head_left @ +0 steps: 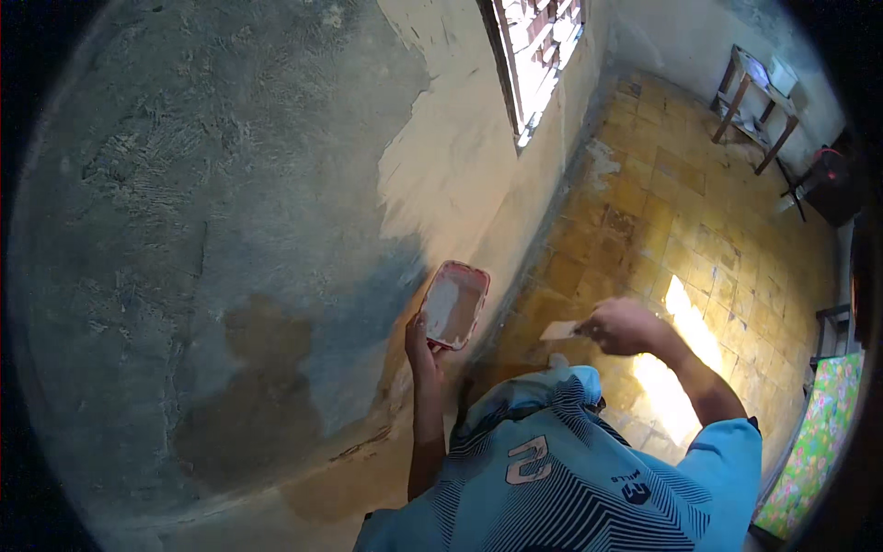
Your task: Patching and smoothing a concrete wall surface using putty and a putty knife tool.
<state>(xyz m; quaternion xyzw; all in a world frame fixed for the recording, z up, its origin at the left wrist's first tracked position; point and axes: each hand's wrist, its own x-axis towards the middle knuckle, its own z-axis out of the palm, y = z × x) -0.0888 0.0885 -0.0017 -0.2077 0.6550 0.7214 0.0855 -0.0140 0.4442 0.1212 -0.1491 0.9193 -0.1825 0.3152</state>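
My left hand (423,345) grips the near left edge of a red rectangular tub (483,299), holding it up close to the wall. White paste lies inside and smears its rim. Off to the right, my right hand (625,327) is closed round the handle of a putty knife (558,330), its pale flat blade pointing left toward the tub. A gap separates blade and tub. Beside both hands, the wall has a rough grey part (276,184) and a smoother cream part (451,156) with a ragged border between them.
A slatted window (543,64) lets in bright light. Worn yellow tiles (662,212) cover the floor, with a sunlit patch. A small wooden table (750,97) stands at the far right, a dark object (828,189) near it. Flowered green cloth (819,442) lies at the right.
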